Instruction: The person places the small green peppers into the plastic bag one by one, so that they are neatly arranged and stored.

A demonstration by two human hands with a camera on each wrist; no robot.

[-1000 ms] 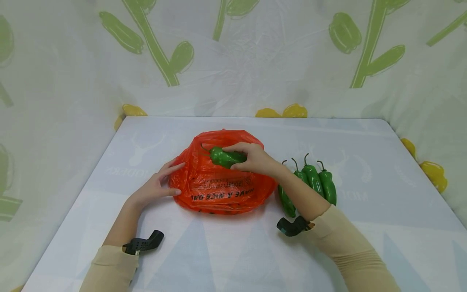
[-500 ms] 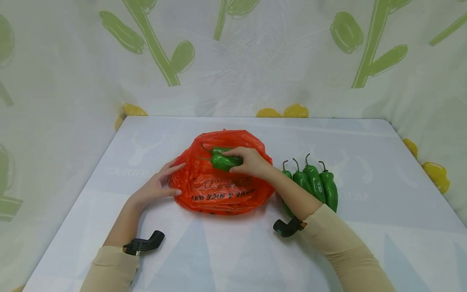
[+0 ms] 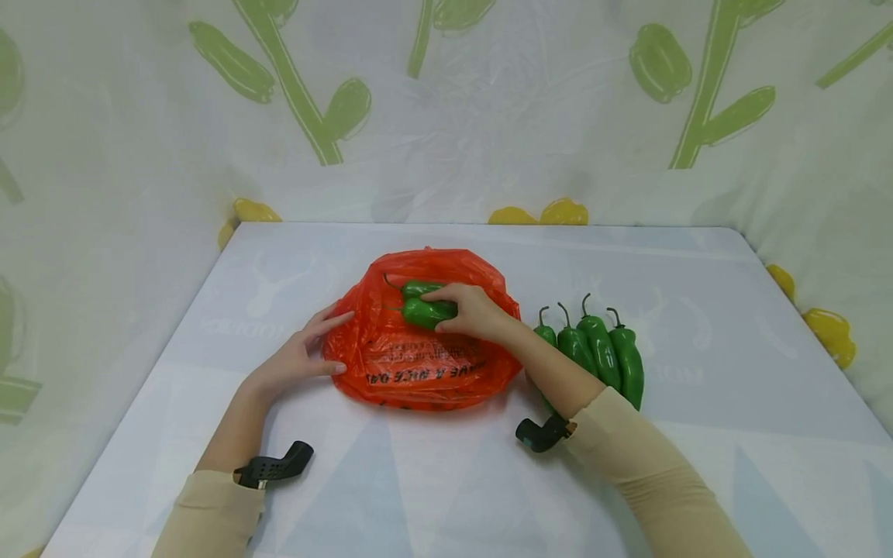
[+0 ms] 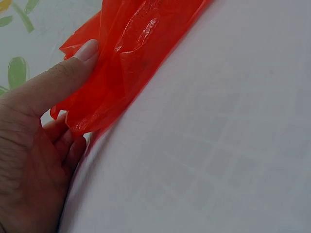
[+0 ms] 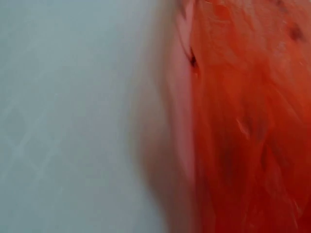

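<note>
My right hand (image 3: 477,311) grips a green pepper (image 3: 422,312) by its right end, thumb at the near side, inside the mouth of a red plastic bag (image 3: 425,391). Just behind it lies another green pepper (image 3: 413,289), stem to the left, partly covered by the fingers. My left hand (image 3: 296,356) is at the bag's left edge, thumb and fingers spread apart and touching the plastic. In the left wrist view the thumb (image 4: 73,73) rests against the red bag (image 4: 121,63), with the other fingers below. The right wrist view shows mainly red plastic (image 5: 252,121).
Several green peppers (image 3: 600,349) lie side by side right of the bag, stems pointing away, partly behind the right forearm. All stand on a pale patterned table (image 3: 446,496). A white curtain (image 3: 502,116) with green and yellow prints hangs beyond the table's far edge.
My right hand has moved slightly left and down with its pepper, farther into the bag, so the pepper behind it shows more. My left hand has stayed in place.
</note>
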